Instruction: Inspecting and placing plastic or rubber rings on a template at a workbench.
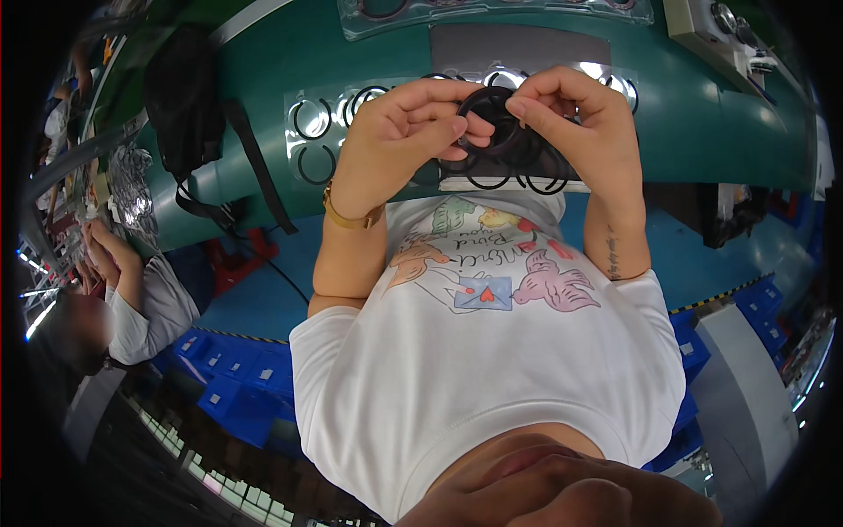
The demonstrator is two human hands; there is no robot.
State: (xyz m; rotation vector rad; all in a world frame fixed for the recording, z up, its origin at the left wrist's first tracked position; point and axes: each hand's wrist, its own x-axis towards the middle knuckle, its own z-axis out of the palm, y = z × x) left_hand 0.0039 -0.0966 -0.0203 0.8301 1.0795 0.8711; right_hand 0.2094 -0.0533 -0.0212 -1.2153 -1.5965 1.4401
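Observation:
A black ring-shaped part [486,98] is held up between my two hands, over the green worktable. My left hand [399,132] has its fingers bent around the near-left side of it, with thumb and fingertips close together. My right hand [587,119] pinches at its right edge between thumb and forefinger. Below my fingers lies a loose heap of black rings [531,162], partly hidden by the hands. Behind and to the left, a clear plastic tray [290,158] carries several black open rings [300,121] in round pockets.
Another clear tray [404,25] lies at the table's far edge. A black bag [183,97] with a hanging strap rests at left. A pale box with round dials [702,31] stands at far right. A person [149,303] sits at left, and blue bins [237,386] stand on the floor.

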